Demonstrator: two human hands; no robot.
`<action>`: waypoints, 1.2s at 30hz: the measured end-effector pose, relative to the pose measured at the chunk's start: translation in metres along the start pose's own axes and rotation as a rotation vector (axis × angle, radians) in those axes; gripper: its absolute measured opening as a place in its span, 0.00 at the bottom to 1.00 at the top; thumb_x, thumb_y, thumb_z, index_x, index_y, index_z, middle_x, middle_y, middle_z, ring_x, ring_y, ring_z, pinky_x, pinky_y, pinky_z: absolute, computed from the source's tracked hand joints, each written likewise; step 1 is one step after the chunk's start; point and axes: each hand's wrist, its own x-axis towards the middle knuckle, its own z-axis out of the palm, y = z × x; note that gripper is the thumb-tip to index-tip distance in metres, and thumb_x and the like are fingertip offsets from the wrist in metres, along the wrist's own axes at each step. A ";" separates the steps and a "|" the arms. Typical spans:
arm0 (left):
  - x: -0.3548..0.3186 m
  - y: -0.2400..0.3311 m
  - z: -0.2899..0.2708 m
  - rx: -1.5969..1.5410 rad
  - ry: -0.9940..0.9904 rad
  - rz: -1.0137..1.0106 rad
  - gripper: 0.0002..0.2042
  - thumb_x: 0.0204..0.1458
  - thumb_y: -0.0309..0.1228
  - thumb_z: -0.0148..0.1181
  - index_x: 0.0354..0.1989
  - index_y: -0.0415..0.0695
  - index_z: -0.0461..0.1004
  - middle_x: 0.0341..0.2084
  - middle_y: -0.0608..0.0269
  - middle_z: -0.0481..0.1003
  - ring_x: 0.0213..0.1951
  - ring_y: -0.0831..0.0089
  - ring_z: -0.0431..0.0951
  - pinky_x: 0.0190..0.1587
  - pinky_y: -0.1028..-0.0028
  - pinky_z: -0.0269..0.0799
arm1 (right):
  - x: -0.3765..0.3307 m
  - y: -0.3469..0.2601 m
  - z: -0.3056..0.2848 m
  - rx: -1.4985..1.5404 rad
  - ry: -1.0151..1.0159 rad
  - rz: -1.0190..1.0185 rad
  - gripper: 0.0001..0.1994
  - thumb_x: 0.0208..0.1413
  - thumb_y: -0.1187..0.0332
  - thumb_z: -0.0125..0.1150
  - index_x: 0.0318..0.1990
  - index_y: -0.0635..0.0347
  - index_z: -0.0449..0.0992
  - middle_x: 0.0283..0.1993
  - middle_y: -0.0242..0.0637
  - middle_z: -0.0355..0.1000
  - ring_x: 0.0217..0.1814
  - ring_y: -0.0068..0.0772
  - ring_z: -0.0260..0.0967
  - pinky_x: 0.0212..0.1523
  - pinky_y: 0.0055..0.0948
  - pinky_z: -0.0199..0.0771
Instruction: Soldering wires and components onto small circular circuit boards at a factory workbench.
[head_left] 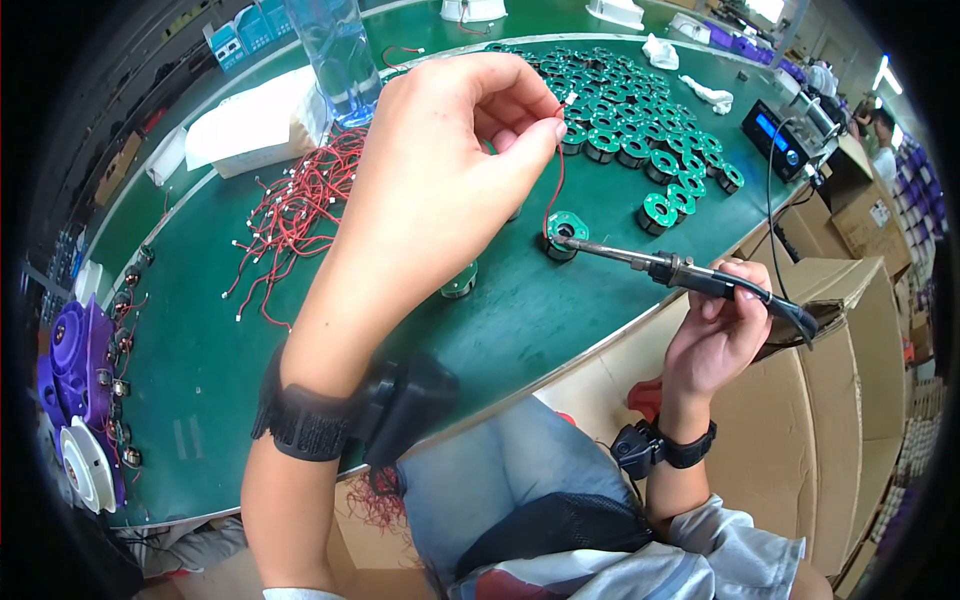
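My left hand (455, 135) pinches a thin red wire (557, 185) between thumb and fingertips, near its small white connector. The wire hangs down to a round green circuit board on a dark coil (567, 228), which sits on the green table. My right hand (728, 325) grips a soldering iron (690, 274) by its black handle. The iron's tip reaches the left part of that board, close to the wire's lower end; whether they touch is too small to tell. Another such board (460, 283) is partly hidden behind my left wrist.
Many green boards (650, 125) crowd the far table (220, 380). A pile of red wires (300, 205) lies left, near a tissue pack (255, 125) and clear bottle (340, 60). The soldering station (775, 140) stands right, above a cardboard box (800, 400). Purple parts (75, 370) line the left edge.
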 end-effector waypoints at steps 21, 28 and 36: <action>0.001 -0.004 0.000 0.074 0.024 0.078 0.03 0.44 0.22 0.52 0.28 0.35 0.69 0.24 0.65 0.72 0.29 0.81 0.71 0.35 0.83 0.66 | 0.002 -0.002 0.000 0.031 0.051 -0.057 0.08 0.45 0.70 0.45 0.28 0.68 0.65 0.25 0.35 0.60 0.18 0.15 0.52 0.18 0.14 0.51; 0.001 -0.003 0.001 0.086 0.027 0.088 0.03 0.44 0.22 0.52 0.27 0.35 0.69 0.24 0.64 0.72 0.29 0.81 0.72 0.34 0.83 0.66 | -0.001 0.000 -0.001 0.012 0.018 -0.033 0.07 0.45 0.71 0.45 0.28 0.67 0.65 0.27 0.37 0.60 0.18 0.15 0.52 0.18 0.13 0.53; 0.001 -0.003 0.000 0.081 0.023 0.084 0.03 0.44 0.22 0.51 0.27 0.35 0.69 0.24 0.64 0.72 0.30 0.81 0.72 0.35 0.82 0.66 | -0.001 0.001 -0.001 0.018 0.010 -0.025 0.07 0.45 0.71 0.45 0.28 0.68 0.66 0.29 0.38 0.60 0.18 0.16 0.53 0.18 0.13 0.53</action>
